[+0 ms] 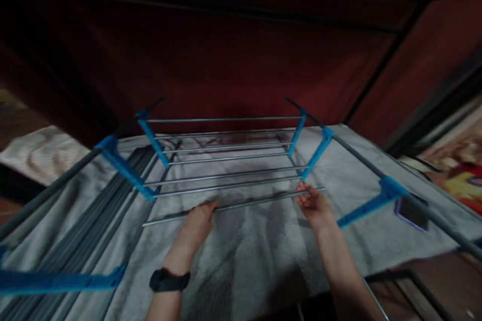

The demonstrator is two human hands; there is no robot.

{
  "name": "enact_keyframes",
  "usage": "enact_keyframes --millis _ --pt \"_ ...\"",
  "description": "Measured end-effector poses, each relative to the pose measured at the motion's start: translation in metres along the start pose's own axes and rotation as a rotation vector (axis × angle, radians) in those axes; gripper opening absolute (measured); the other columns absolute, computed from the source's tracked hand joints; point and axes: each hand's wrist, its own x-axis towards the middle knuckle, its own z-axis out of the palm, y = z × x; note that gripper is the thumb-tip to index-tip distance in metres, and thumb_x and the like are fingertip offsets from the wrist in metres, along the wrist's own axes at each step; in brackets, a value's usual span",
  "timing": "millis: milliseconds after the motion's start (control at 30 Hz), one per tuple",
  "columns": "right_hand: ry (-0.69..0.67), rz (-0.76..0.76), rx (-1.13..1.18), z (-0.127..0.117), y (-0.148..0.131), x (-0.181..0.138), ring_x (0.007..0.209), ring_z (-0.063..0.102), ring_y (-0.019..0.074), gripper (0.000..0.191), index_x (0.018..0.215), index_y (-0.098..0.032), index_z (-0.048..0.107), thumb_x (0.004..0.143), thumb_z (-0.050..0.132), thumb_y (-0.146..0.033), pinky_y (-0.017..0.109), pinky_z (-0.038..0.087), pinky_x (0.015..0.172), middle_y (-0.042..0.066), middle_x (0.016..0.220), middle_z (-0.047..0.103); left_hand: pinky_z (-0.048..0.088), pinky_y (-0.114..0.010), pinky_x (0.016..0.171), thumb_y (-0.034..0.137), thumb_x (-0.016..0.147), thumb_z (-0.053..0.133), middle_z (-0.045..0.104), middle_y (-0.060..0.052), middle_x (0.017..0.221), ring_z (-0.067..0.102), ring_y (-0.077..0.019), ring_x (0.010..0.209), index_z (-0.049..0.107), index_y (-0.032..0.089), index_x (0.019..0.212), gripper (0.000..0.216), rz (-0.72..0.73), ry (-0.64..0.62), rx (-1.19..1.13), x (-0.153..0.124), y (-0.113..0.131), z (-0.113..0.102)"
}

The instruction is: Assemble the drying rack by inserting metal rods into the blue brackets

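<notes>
A loose grey metal rod (241, 204) lies crosswise in front of a half-built rack with blue plastic connectors (128, 169) and several parallel grey rods (226, 158). My left hand (201, 218), a black watch on its wrist, is closed around the rod near its left part. My right hand (312, 201) pinches the same rod near its right end, close to a blue connector (318, 153). Everything sits over a grey cloth (248, 256).
A bundle of spare grey rods (94, 220) lies on the cloth at the left. A phone (412, 210) rests at the right, behind a blue crosspiece. Long grey side poles (376, 165) run along both sides. Dark red fabric walls stand behind.
</notes>
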Motion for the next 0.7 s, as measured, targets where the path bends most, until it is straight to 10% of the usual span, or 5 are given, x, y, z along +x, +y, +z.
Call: enact_keyframes --millis 700 --pt "-0.028 -0.108 0.164 0.012 0.019 0.02 0.061 0.068 0.0103 0.014 0.082 -0.021 0.065 0.094 0.06 -0.018 0.021 0.053 0.061 -0.002 0.071 0.074 0.056 -0.037 0.094 0.036 0.094 0.039 0.074 -0.008 0.12 0.072 -0.0244 0.108 0.067 0.024 0.113 0.035 0.124 0.091 -0.051 0.031 -0.025 0.012"
